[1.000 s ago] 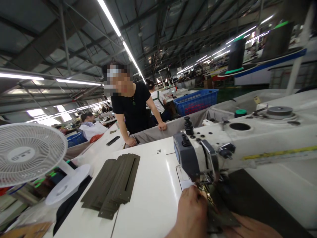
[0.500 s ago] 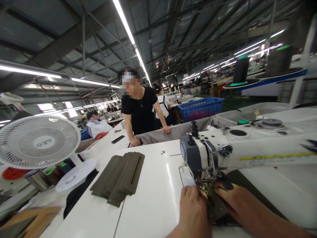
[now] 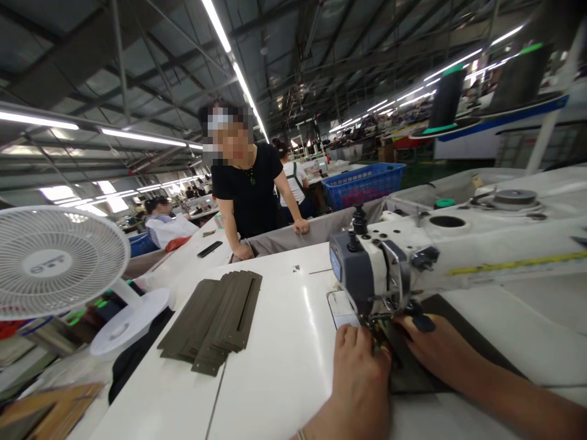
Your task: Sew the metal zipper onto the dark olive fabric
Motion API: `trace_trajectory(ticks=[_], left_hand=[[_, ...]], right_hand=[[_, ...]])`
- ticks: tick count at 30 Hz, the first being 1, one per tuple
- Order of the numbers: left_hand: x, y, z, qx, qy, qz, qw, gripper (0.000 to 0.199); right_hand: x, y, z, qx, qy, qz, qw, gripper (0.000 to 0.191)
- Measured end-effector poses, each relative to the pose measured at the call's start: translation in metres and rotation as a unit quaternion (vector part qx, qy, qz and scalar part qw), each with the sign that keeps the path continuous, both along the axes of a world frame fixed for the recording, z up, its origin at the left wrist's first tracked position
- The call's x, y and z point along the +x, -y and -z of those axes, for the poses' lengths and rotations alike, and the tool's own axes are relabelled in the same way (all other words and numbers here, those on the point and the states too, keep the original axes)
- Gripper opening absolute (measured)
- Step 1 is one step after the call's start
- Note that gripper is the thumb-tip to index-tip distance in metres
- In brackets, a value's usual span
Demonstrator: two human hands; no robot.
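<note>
"White worktop (image 3: 275,318), one fan (image 3: 50,263), one sewing machine (image 3: 367,269) — can anything be read?"

"Its hub mark (image 3: 47,263) is too blurred."

"And both hands?"

"Left hand (image 3: 362,373) has fingers bunched, right hand (image 3: 435,345) has tips hidden; both touch olive fabric (image 3: 410,376) below the machine's head — whether either pinches it can't be told."

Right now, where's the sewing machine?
In the head view, the sewing machine stands at the right on the white table, just beyond the left hand.
</note>
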State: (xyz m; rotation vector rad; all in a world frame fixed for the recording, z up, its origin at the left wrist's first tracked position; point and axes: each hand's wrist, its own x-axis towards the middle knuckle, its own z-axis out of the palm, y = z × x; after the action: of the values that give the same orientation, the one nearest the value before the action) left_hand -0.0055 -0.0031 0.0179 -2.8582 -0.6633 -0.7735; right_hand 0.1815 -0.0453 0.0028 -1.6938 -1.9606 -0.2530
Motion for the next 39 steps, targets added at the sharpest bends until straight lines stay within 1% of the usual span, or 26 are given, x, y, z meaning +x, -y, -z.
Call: trace_trajectory(ticks=[6, 10, 14, 17, 18, 20, 21, 23, 24, 25, 27, 30, 32, 35, 39], left_hand=[[-0.003, 0.007, -0.017, -0.059, -0.046, 0.000, 0.997, 0.015], [-0.004, 0.010, -0.025, -0.067, -0.055, 0.003, 0.996, 0.017], [-0.003, 0.010, -0.026, -0.064, -0.059, 0.010, 0.996, 0.012], [-0.003, 0.011, -0.024, -0.061, -0.061, 0.006, 0.996, 0.013], [-0.004, 0.011, -0.024, -0.062, -0.063, 0.004, 0.996, 0.014], [-0.008, 0.011, -0.024, -0.077, -0.065, 0.002, 0.995, 0.015], [-0.010, 0.012, -0.025, -0.092, -0.062, 0.004, 0.994, 0.017], [-0.016, 0.012, -0.025, -0.127, -0.037, 0.021, 0.991, 0.028], [-0.019, 0.012, -0.023, -0.139, -0.021, 0.035, 0.990, 0.033], [-0.021, 0.013, -0.021, -0.143, -0.008, 0.050, 0.989, 0.036], [-0.022, 0.014, -0.015, -0.124, 0.000, 0.068, 0.990, 0.031], [-0.018, 0.015, -0.004, -0.054, -0.015, 0.066, 0.996, 0.012], [-0.015, 0.014, 0.002, -0.002, -0.016, 0.070, 0.997, 0.005], [-0.012, 0.011, 0.007, 0.058, 0.000, 0.077, 0.995, 0.004], [-0.011, 0.008, 0.007, 0.081, 0.028, 0.079, 0.993, 0.009]], right_hand=[[-0.004, -0.002, -0.002, -0.032, 0.010, 0.073, 0.997, 0.021], [-0.004, -0.003, -0.004, -0.067, 0.002, 0.117, 0.991, 0.022], [-0.001, -0.014, -0.002, -0.098, -0.019, 0.159, 0.982, 0.028], [-0.002, -0.015, -0.001, -0.089, -0.031, 0.167, 0.981, 0.030], [-0.003, -0.011, -0.002, -0.078, -0.031, 0.156, 0.984, 0.030], [-0.008, 0.005, -0.006, -0.048, -0.024, 0.111, 0.992, 0.030], [-0.011, 0.016, -0.008, -0.025, -0.013, 0.073, 0.997, 0.030], [-0.014, 0.038, -0.011, 0.030, 0.018, -0.011, 0.999, 0.028], [-0.015, 0.048, -0.013, 0.086, 0.056, -0.068, 0.992, 0.028], [-0.015, 0.056, -0.013, 0.122, 0.085, -0.096, 0.984, 0.027], [-0.015, 0.065, -0.014, 0.161, 0.131, -0.139, 0.968, 0.026], [-0.017, 0.065, -0.015, 0.159, 0.152, -0.154, 0.963, 0.031], [-0.020, 0.062, -0.015, 0.169, 0.147, -0.145, 0.964, 0.035], [-0.023, 0.059, -0.017, 0.181, 0.127, -0.129, 0.967, 0.040], [-0.021, 0.058, -0.023, 0.163, 0.130, -0.145, 0.967, 0.039]])
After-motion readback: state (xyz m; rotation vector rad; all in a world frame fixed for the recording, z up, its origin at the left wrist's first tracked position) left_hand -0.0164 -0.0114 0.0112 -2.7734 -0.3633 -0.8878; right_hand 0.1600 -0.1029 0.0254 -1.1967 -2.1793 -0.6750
